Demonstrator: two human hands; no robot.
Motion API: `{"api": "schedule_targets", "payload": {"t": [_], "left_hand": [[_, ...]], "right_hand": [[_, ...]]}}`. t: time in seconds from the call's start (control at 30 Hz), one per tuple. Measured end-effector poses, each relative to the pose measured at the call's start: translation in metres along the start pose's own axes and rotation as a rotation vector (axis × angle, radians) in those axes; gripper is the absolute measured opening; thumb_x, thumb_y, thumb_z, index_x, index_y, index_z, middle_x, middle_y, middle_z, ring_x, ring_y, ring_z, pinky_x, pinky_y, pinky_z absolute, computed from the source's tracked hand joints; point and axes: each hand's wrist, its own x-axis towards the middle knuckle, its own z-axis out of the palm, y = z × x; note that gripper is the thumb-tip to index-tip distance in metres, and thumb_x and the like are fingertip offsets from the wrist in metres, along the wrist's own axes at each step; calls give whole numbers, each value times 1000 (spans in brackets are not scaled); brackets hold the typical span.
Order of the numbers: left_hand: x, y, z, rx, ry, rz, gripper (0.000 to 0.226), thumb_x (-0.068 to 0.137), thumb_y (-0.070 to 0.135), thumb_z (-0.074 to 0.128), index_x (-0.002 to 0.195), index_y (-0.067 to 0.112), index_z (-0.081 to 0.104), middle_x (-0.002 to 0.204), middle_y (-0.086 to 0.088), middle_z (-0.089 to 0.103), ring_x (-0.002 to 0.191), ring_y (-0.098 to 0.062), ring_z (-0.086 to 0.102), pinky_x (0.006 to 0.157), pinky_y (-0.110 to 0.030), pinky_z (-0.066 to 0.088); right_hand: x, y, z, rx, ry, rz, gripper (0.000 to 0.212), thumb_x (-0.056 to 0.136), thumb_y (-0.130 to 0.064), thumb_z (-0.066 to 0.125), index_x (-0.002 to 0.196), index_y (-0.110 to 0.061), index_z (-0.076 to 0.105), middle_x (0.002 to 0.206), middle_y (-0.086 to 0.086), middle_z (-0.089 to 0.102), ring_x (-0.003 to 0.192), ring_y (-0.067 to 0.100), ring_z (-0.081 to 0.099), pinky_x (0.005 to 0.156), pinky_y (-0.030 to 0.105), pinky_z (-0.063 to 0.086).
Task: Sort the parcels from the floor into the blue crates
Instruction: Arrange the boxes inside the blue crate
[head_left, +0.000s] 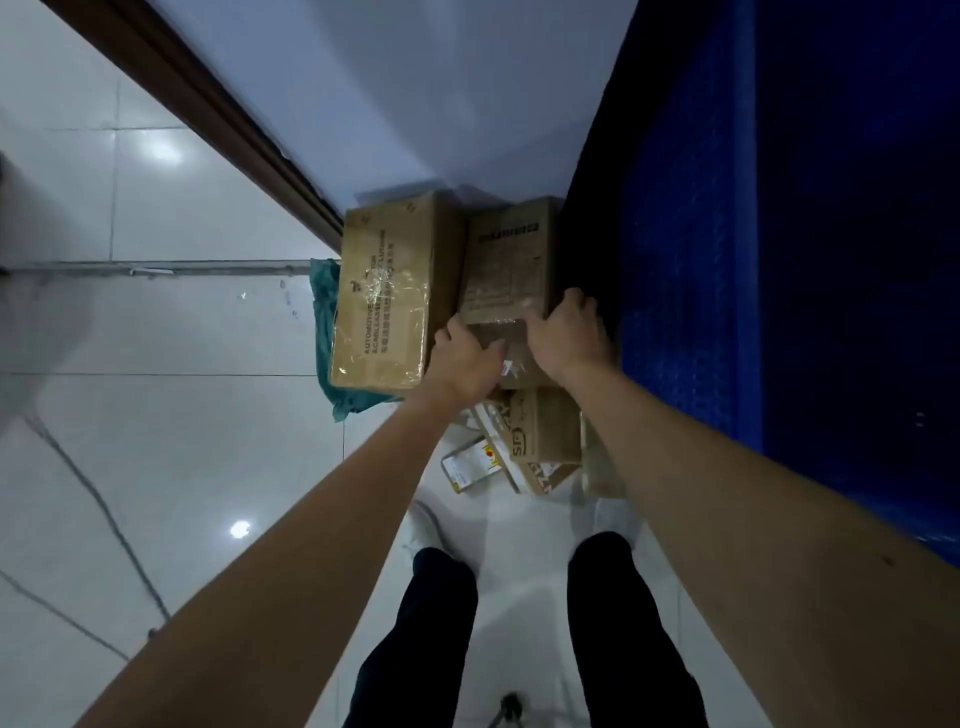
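Note:
Brown cardboard parcels are piled on the white tiled floor against the wall. My left hand (464, 359) and my right hand (565, 335) grip the near end of a tall narrow box (506, 265), one hand on each side. A larger taped box (387, 296) with black print stands just to its left, on a teal plastic mailer (324, 312). Below my hands lie a smaller printed box (540, 436) and a flat white-labelled packet (470, 462). A stack of blue crates (727, 234) rises directly to the right.
A brown door frame (208, 114) runs diagonally at the upper left beside the pale wall (415, 93). My legs in dark trousers and white shoes stand just before the pile. Open tiled floor (156, 441) lies to the left.

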Motion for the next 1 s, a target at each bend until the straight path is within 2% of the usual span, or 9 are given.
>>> {"api": "schedule_targets", "payload": {"t": [0.1, 0.2, 0.37, 0.53, 0.63, 0.73, 0.83, 1.0], "left_hand": [[12, 3, 4, -70, 50, -18, 74, 97, 39, 53, 154, 10, 17, 153, -14, 29, 138, -33, 36, 115, -46, 34], [19, 8, 11, -74, 101, -52, 68, 98, 38, 53, 151, 8, 21, 150, -16, 31, 134, -34, 41, 112, -42, 37], [24, 11, 13, 19, 171, -42, 55, 103, 34, 43, 146, 3, 28, 145, -19, 33, 120, -37, 51, 91, -36, 41], [36, 8, 22, -106, 90, -60, 50, 103, 39, 40, 141, 7, 38, 138, -14, 48, 120, -32, 53, 102, -42, 44], [42, 11, 25, -267, 53, -113, 48, 103, 39, 43, 143, 14, 34, 131, -9, 56, 116, -28, 57, 100, -42, 48], [47, 15, 29, -319, 39, -100, 46, 103, 36, 43, 146, 19, 35, 129, -6, 58, 111, -23, 58, 99, -41, 49], [44, 18, 29, -311, 71, -81, 45, 103, 35, 42, 146, 21, 38, 124, -2, 59, 106, -20, 57, 90, -35, 47], [27, 20, 24, -260, 90, -72, 51, 99, 44, 41, 147, 26, 40, 128, -6, 61, 114, -27, 59, 102, -48, 48]], "right_hand": [[16, 2, 5, 27, -71, 80, 67, 100, -55, 40, 150, -11, 31, 148, 16, 39, 129, 35, 46, 95, 45, 44], [20, 9, 11, 24, -124, 98, 64, 102, -50, 40, 153, -14, 28, 151, 15, 37, 131, 34, 45, 97, 44, 42], [25, 21, 13, 80, -56, 87, 54, 104, -45, 34, 152, -18, 32, 148, 12, 42, 125, 31, 48, 85, 38, 37], [36, 27, 12, 150, -48, 105, 50, 104, -40, 33, 150, -20, 35, 144, 12, 46, 116, 29, 51, 81, 35, 34], [42, 30, 11, 202, -64, 140, 50, 103, -38, 35, 149, -18, 36, 140, 12, 49, 100, 23, 48, 76, 34, 36], [45, 31, 10, 306, -82, 182, 54, 99, -39, 43, 149, -19, 38, 138, 11, 52, 111, 28, 55, 88, 41, 49], [40, 29, 5, 367, -111, 204, 57, 96, -42, 47, 148, -20, 39, 139, 10, 52, 118, 31, 54, 99, 48, 49], [23, 28, -10, 412, -122, 230, 60, 93, -45, 48, 147, -20, 41, 140, 9, 52, 120, 31, 54, 101, 49, 49]]}}
